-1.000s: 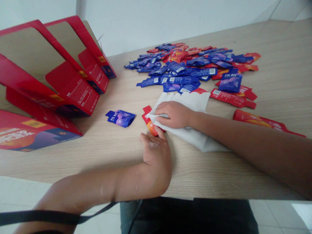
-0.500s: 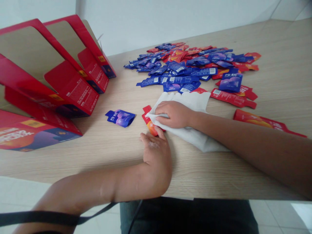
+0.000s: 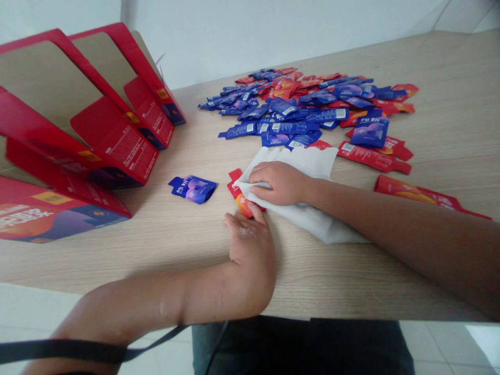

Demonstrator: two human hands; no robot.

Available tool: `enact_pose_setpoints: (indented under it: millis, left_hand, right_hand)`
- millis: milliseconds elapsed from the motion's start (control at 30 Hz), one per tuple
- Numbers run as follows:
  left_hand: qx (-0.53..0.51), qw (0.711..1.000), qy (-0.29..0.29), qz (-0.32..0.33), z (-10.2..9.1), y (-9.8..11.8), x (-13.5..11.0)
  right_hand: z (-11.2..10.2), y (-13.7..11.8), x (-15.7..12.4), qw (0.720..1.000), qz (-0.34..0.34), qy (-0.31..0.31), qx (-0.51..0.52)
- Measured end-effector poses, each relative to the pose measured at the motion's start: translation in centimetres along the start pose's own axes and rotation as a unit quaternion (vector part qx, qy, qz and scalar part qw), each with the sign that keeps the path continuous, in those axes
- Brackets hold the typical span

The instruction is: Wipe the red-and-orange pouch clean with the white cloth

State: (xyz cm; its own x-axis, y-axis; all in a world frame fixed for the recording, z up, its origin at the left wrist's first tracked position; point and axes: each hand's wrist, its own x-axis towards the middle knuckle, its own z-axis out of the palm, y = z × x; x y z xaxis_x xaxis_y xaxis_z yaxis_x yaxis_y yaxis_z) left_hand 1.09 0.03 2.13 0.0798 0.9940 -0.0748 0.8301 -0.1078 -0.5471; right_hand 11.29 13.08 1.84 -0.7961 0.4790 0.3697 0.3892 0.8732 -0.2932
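My right hand (image 3: 278, 183) lies curled on a white cloth (image 3: 308, 219) and presses its edge onto a red sachet (image 3: 239, 194) in the middle of the wooden table (image 3: 175, 239). My left hand (image 3: 247, 237) rests just in front of that sachet, fingertips touching its near end and holding it down. A single blue sachet (image 3: 193, 188) lies flat a short way to the left of both hands.
A heap of several blue and red sachets (image 3: 308, 107) spreads over the far side of the table. Open red cardboard display boxes (image 3: 89, 125) stand at the left. More red sachets (image 3: 414, 192) lie behind my right forearm. The table's near edge runs below my arms.
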Motion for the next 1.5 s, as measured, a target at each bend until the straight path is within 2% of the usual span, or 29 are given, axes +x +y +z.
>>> enact_pose_setpoints:
  millis: [267,567,867,1500]
  left_hand:
    - [-0.042,0.999,0.013,-0.008,-0.01,-0.06,0.00]
    - [-0.019,1.000,0.007,-0.006,-0.09,-0.05,0.05]
    - [-0.055,0.998,0.002,-0.012,-0.19,-0.12,0.08]
    - [-0.020,1.000,0.006,-0.004,-0.17,-0.09,0.00]
  right_hand:
    - [-0.15,-0.17,0.01,1.000,0.003,0.000,0.006]
    - [-0.17,-0.26,-0.04,1.000,0.010,-0.004,0.014]
    - [-0.06,-0.11,-0.02,1.000,0.008,-0.004,0.002]
    - [-0.06,-0.13,0.06,1.000,0.011,0.002,-0.012]
